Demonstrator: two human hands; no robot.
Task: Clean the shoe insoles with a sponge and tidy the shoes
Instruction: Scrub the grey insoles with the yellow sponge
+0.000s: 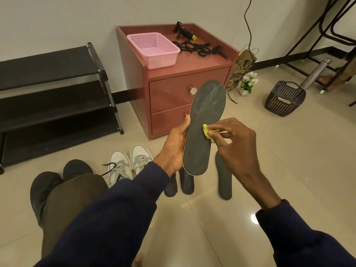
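Insole (204, 128) stands upright above the floor (289, 160). The left hand (176, 145) is curled round its left edge, and the right hand (235, 139) pinches a small yellow sponge (207, 132) against its middle. Pressure looks like the risk — gripped along one edge only, the insole could flex or twist free and drop onto the spare insoles (223, 180) below — or the sponge could slip from the pinch.

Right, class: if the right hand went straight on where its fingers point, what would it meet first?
The dark insole the left hand holds; the right hand's yellow sponge seems to touch it.
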